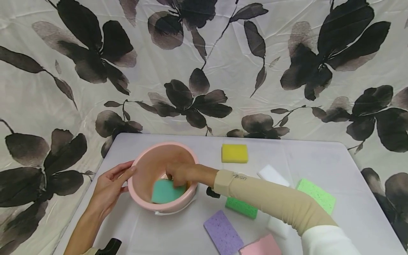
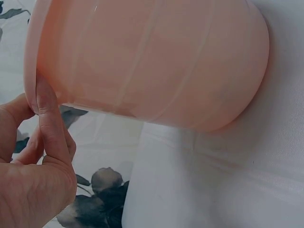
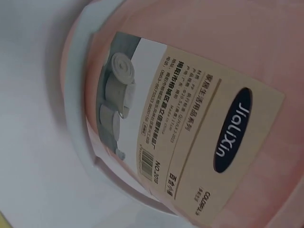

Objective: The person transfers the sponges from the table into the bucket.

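Observation:
A pink bucket (image 1: 143,198) stands at the table's left side, its mouth showing in the head view. My left hand (image 1: 108,187) grips its rim from the left, thumb and fingers on either side of the wall in the left wrist view (image 2: 42,156). Inside the bucket, my right hand (image 1: 178,173) has its fingers bent down over the upper edge of a teal sponge (image 1: 164,193) and holds it; part of the grip is hidden. The right wrist view shows only the bucket's outer wall with its label (image 3: 190,128) and the white handle (image 3: 76,95).
A yellow sponge (image 1: 234,153) lies behind the right arm. Purple (image 1: 224,232), pink (image 1: 262,246), green (image 1: 242,208) and light green (image 1: 317,194) sponges lie around the forearm, with a white piece (image 1: 274,175) partly under it. A floral cloth (image 1: 191,71) hangs behind the table.

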{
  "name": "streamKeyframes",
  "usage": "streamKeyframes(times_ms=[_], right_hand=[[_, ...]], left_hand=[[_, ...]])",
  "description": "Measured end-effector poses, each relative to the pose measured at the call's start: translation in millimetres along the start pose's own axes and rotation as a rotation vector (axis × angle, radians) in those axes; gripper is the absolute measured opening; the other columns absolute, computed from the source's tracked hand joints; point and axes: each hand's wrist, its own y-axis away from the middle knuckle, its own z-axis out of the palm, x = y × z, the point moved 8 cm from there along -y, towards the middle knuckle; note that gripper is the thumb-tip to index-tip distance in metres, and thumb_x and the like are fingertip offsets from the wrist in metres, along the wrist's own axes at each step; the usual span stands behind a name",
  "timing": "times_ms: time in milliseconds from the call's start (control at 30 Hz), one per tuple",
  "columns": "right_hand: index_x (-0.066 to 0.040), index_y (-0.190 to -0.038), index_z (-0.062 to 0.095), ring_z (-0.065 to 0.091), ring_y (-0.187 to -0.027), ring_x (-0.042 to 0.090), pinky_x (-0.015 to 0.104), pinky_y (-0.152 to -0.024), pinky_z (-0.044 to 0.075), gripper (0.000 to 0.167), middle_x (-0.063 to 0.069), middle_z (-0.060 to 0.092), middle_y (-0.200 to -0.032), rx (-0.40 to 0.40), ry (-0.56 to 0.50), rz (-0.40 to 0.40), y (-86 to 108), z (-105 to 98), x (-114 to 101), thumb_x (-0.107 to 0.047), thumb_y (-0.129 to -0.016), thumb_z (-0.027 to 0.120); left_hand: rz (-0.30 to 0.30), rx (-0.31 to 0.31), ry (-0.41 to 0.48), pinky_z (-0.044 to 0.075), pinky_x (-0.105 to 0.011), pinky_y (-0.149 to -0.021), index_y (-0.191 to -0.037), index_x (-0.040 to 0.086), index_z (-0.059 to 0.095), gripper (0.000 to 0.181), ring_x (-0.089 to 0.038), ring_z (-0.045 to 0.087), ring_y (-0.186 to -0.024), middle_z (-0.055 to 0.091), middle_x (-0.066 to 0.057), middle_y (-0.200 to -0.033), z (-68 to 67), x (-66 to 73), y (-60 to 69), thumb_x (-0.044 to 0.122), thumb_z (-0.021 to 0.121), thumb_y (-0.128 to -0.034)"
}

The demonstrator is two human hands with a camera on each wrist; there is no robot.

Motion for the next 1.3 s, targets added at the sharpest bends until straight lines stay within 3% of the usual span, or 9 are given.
streamKeyframes(times_ms=[233, 467, 667, 933, 1300], right_hand=[[0.002, -0.121, 0.065, 0.052, -0.089, 0.013, 0.017, -0.075, 0.044, 0.027, 0.002, 0.059, -0.098, -0.005, -0.068, -0.020, 6.1, -6.0, 2.5, -0.007, -0.097, 0.068], [0.002, -0.110, 0.068, 0.059, -0.094, 0.015, 0.016, -0.082, 0.047, 0.018, 0.005, 0.067, -0.099, 0.092, -0.113, -0.139, 15.2, -26.4, -1.8, -0.011, -0.097, 0.069], [0.004, -0.102, 0.069, 0.061, -0.085, 0.013, 0.015, -0.079, 0.049, 0.010, 0.006, 0.068, -0.092, 0.170, -0.212, -0.236, 25.0, -40.7, -3.0, -0.003, -0.094, 0.069], [0.000, -0.110, 0.071, 0.063, -0.085, 0.009, 0.014, -0.081, 0.051, 0.018, 0.002, 0.069, -0.091, 0.272, -0.259, -0.184, 41.4, -53.7, 7.1, -0.009, -0.094, 0.073], [-0.004, -0.112, 0.072, 0.064, -0.089, 0.008, 0.018, -0.084, 0.054, 0.019, 0.003, 0.072, -0.101, 0.388, -0.361, -0.243, 65.5, -69.4, 23.8, -0.009, -0.094, 0.075]], left_hand=[[0.007, -0.002, -0.009, 0.061, -0.024, -0.073, -0.140, 0.010, 0.060, 0.057, 0.000, 0.068, -0.097, 0.070, 0.021, -0.109, 0.5, -0.3, 0.5, 0.037, 0.078, -0.0926], [0.006, -0.008, 0.014, 0.061, -0.024, -0.073, -0.138, 0.010, 0.061, 0.055, -0.001, 0.068, -0.097, 0.071, 0.020, -0.109, 1.6, 0.4, -1.4, 0.034, 0.079, -0.0921], [-0.006, -0.009, 0.025, 0.061, -0.024, -0.072, -0.137, 0.011, 0.062, 0.054, -0.001, 0.068, -0.097, 0.071, 0.021, -0.109, 1.9, -1.2, -3.7, 0.034, 0.080, -0.0914], [-0.003, -0.006, 0.015, 0.061, -0.024, -0.072, -0.138, 0.011, 0.061, 0.055, 0.000, 0.067, -0.097, 0.071, 0.021, -0.108, 0.3, -0.8, -3.4, 0.034, 0.079, -0.0921], [0.004, -0.009, 0.035, 0.061, -0.023, -0.071, -0.135, 0.013, 0.063, 0.050, 0.000, 0.068, -0.097, 0.071, 0.020, -0.108, 0.4, -1.0, -3.3, 0.031, 0.079, -0.0925]])
